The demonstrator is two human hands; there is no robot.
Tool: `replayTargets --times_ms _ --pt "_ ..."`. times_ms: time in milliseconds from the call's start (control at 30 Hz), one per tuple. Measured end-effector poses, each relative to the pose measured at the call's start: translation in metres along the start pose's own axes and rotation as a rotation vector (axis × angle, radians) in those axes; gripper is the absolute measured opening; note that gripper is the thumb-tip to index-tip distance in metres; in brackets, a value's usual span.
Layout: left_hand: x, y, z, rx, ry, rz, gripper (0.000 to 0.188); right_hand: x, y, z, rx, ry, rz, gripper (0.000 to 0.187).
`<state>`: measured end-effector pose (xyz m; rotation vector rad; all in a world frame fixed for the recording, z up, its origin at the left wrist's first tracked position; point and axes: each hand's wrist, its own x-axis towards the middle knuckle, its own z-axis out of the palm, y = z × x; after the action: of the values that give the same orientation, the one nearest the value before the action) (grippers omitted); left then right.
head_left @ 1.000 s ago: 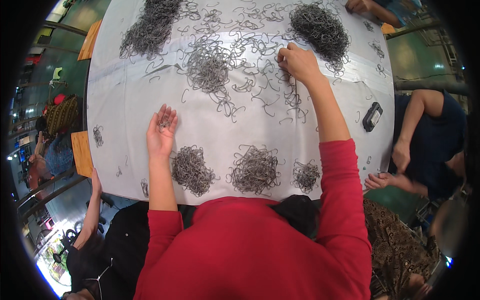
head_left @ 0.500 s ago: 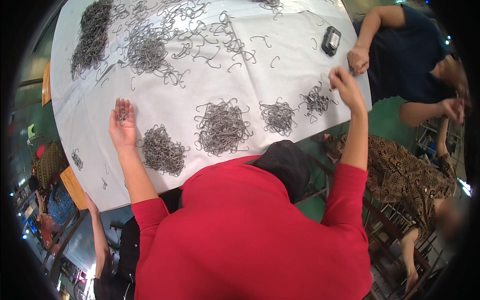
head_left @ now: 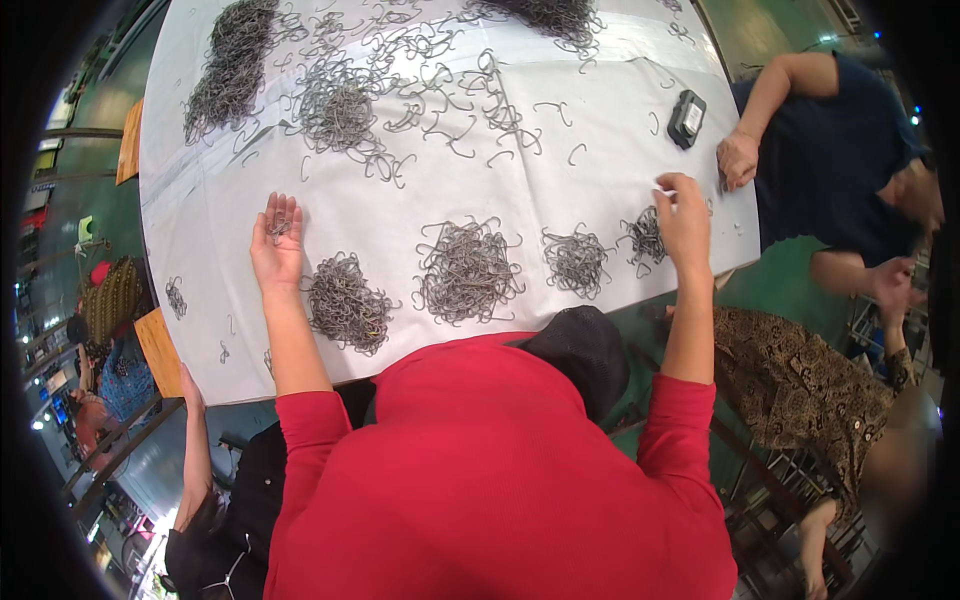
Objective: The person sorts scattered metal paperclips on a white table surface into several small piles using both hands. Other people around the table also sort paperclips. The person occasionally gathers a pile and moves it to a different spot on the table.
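My left hand (head_left: 277, 250) is palm up over the left part of the table, fingers stretched out. A few small grey metal hooks (head_left: 279, 226) rest in it. Beside that wrist lies a heap of bent metal hooks (head_left: 348, 305). On the right, my right hand (head_left: 684, 225) is closed in a pinch, next to a small dark pile of hooks (head_left: 645, 236) that it partly covers. Something small and white shows at its fingertips, too small to name. Between my hands lie a large hook pile (head_left: 466, 272) and a smaller hook pile (head_left: 576, 262).
Across the white-covered table (head_left: 430, 190) lie a loose hook heap (head_left: 336, 108), a dense dark heap (head_left: 235, 70) and scattered hooks. A black box (head_left: 686, 118) lies near the right edge. A co-worker's hand (head_left: 738, 160) rests there; another person's arm (head_left: 196, 450) is at lower left.
The whole view has shifted, so the table appears farther right and lower. My right hand has come closer to the small dark pile. My left hand still holds the hooks, palm up.
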<state>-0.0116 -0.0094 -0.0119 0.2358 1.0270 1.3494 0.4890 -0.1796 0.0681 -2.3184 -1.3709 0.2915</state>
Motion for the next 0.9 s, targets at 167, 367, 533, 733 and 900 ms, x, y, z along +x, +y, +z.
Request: replayTargets --times_ms 167,367,533,733,900 --pt "-0.004 0.0 0.003 -0.012 0.02 -0.02 0.037 0.026 -0.052 0.047 0.11 -0.223 -0.162 0.011" --pt "-0.007 0.001 0.004 -0.008 0.048 -0.034 0.037 0.055 -0.089 0.076 0.117 -0.29 -0.175 0.01" --pt "-0.007 0.002 0.005 -0.039 0.044 -0.051 0.036 0.068 -0.098 0.085 0.101 -0.29 -0.173 0.011" --pt "-0.007 0.002 0.002 -0.051 0.016 -0.06 0.036 0.081 -0.099 0.09 0.084 -0.214 -0.161 0.013" --pt "-0.01 0.003 0.008 -0.027 0.052 -0.051 0.037 0.079 -0.106 0.096 0.103 -0.31 -0.298 0.021"
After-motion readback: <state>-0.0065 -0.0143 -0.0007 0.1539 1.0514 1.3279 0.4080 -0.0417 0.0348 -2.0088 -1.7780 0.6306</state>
